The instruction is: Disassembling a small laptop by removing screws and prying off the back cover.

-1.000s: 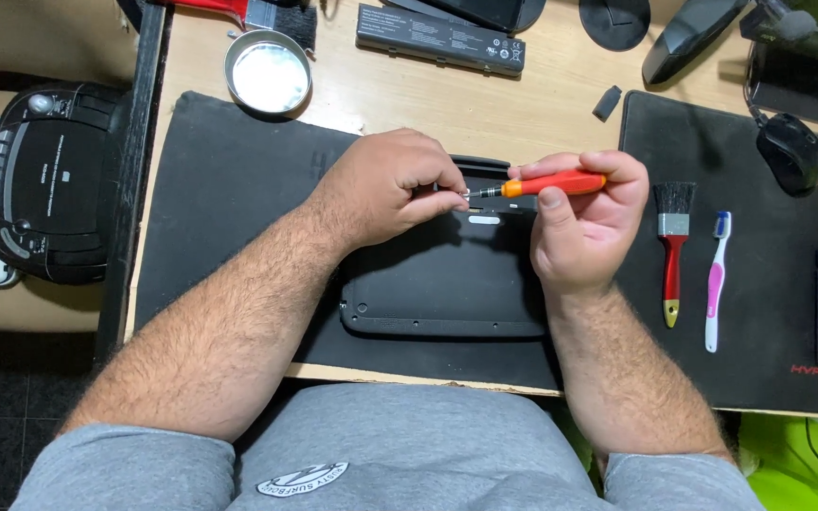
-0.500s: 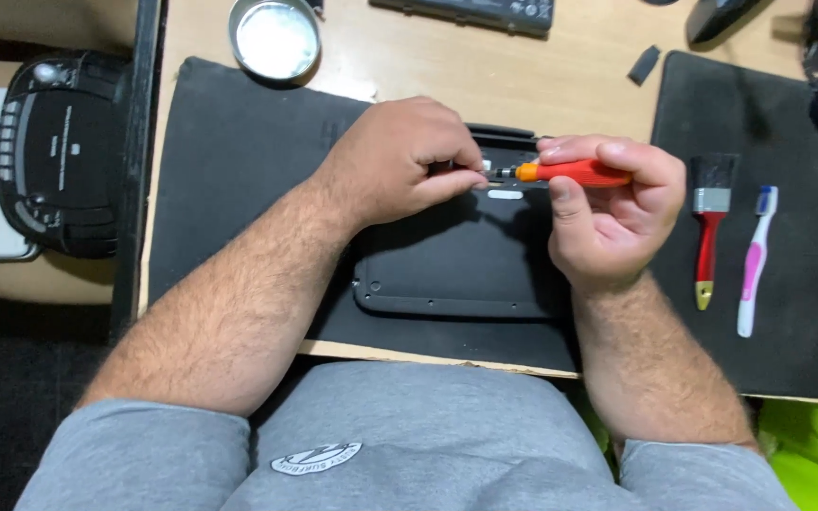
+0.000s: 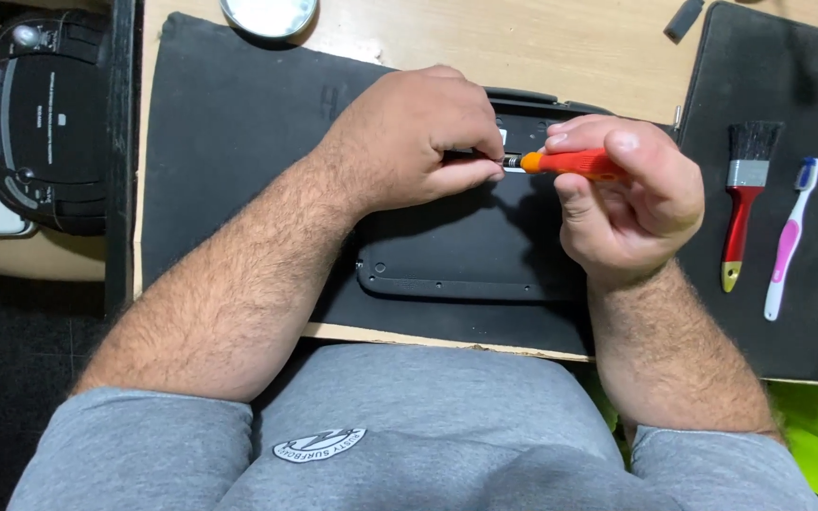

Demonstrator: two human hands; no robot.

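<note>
Both hands (image 3: 523,175) shifted along keyboard (image 3: 456,255)

A light wooden desk (image 3: 560,52) fills the view, its front edge near the bottom. Two black mats lie on it, one at the left (image 3: 229,151) and one at the right (image 3: 807,284). Left of the desk, dark floor (image 3: 11,378) shows under even light.

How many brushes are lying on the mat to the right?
2. A red-handled black-bristled paintbrush lies on the right black mat, and a pink-and-white toothbrush lies just right of it. More may lie beyond the frame edge.
</note>
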